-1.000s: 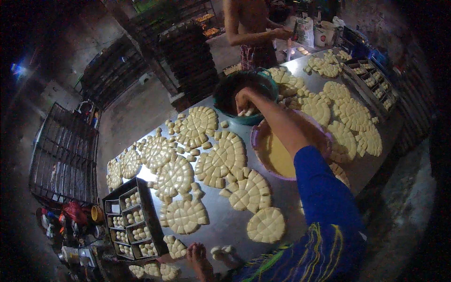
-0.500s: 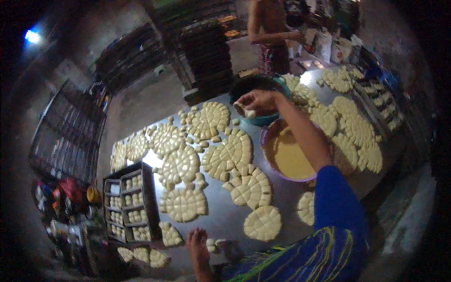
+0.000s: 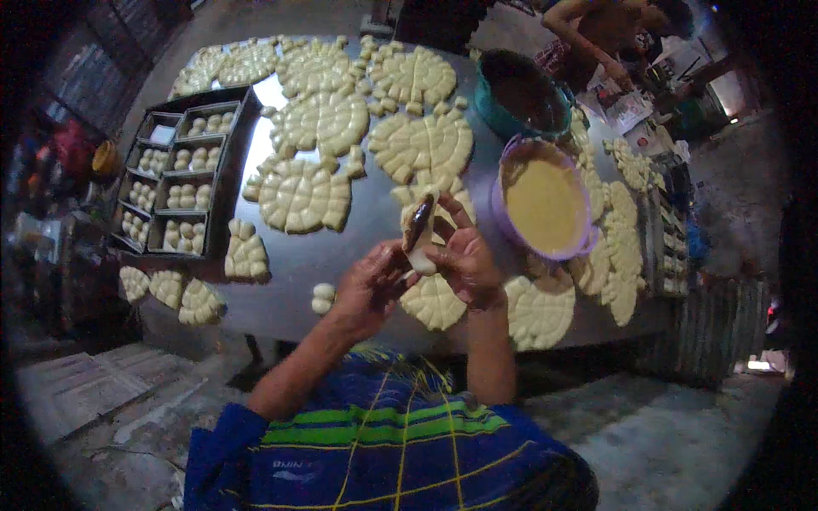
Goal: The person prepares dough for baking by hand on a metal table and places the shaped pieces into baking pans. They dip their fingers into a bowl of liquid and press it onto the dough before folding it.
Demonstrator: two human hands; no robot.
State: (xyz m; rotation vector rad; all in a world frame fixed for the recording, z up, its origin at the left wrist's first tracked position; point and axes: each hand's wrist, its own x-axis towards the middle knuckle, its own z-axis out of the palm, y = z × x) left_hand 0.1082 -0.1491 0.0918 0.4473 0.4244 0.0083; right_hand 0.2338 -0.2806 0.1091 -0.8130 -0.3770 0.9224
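Note:
A piece of pale dough (image 3: 423, 260), opened out with a dark glossy filling (image 3: 419, 223) along it, is held up over the near middle of the table. My right hand (image 3: 467, 262) grips it from the right, thumb on the dough and some fingers raised. From the left, my left hand (image 3: 371, 281) closes its fingertips on the dough's lower left edge. Beneath and around them lie scored rounds of dough (image 3: 305, 196). Two small dough balls (image 3: 324, 298) sit left of my left hand.
Right of my hands stands a purple basin (image 3: 501, 204) of yellow mixture. Behind it is a teal basin (image 3: 487, 100) with dark contents. At left, a dark tray (image 3: 240, 128) holds compartmented tins of dough balls. Another person (image 3: 596, 43) leans in at far right.
My right hand has come back from the teal basin to the near middle. My left hand has risen from the table edge to meet it at the dough. The view has tilted downward.

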